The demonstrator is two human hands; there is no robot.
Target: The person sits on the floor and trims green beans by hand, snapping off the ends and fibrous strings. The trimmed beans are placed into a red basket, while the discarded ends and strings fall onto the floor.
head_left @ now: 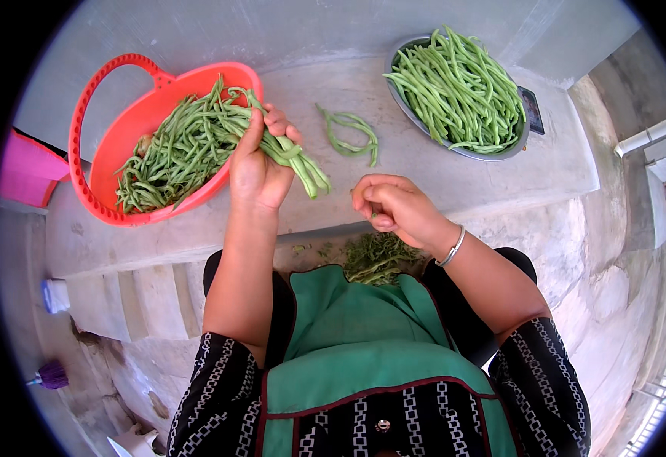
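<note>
My left hand (257, 167) grips a bundle of long green beans (291, 152) over the rim of a red plastic basket (108, 148) that is full of green beans. My right hand (394, 207) is closed with its fingertips pinched on a small green bean piece, above a heap of trimmed bean ends (378, 257) lying on the green cloth in my lap. A few loose beans (352, 135) lie on the concrete ledge between the hands and a grey metal bowl (455, 148) piled with beans.
A grey concrete ledge (561, 164) carries the basket and the bowl. A dark phone (532, 110) lies beside the bowl. A pink object (28, 171) stands at the left. Concrete steps drop away below on the left, and a white pipe (653, 133) runs at the right.
</note>
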